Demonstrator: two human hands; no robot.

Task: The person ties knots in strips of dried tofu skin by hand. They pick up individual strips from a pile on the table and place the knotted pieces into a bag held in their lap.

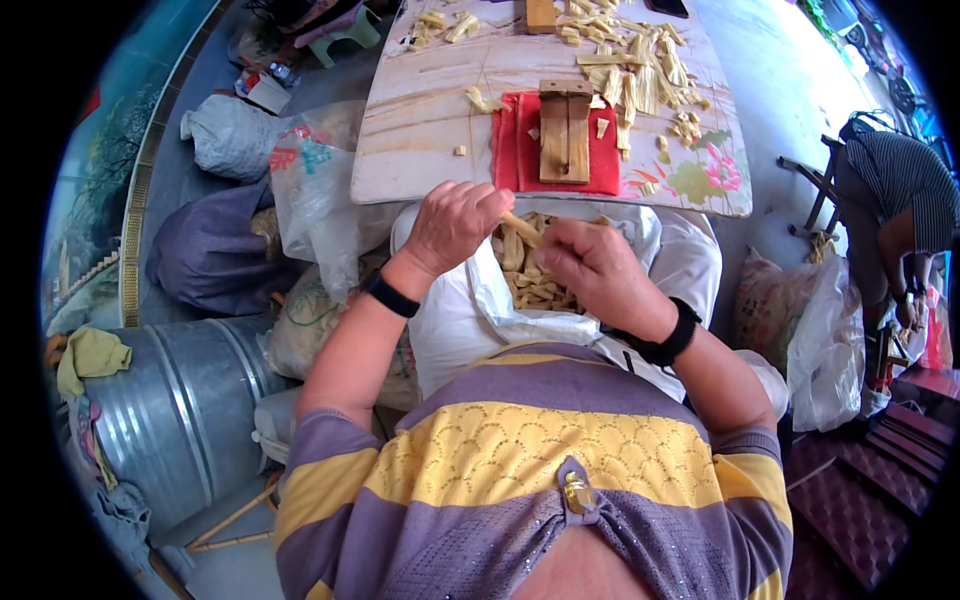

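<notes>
A pale yellow, rolled strip of what looks like dried plant fibre stretches between my hands. My left hand grips its upper end in a fist. At the lower end, the bent thumb and fingers of my right hand pinch it. Beneath both hands, an open white plastic bag on my lap holds many folded pieces of similar material. Just beyond, a wooden block with a long slot rests on a folded red cloth, apart from my hands.
The table carries loose yellow strips, another wooden block and a dark phone-like object. Stuffed bags and a metal drum stand left. A person bends at right near more bags.
</notes>
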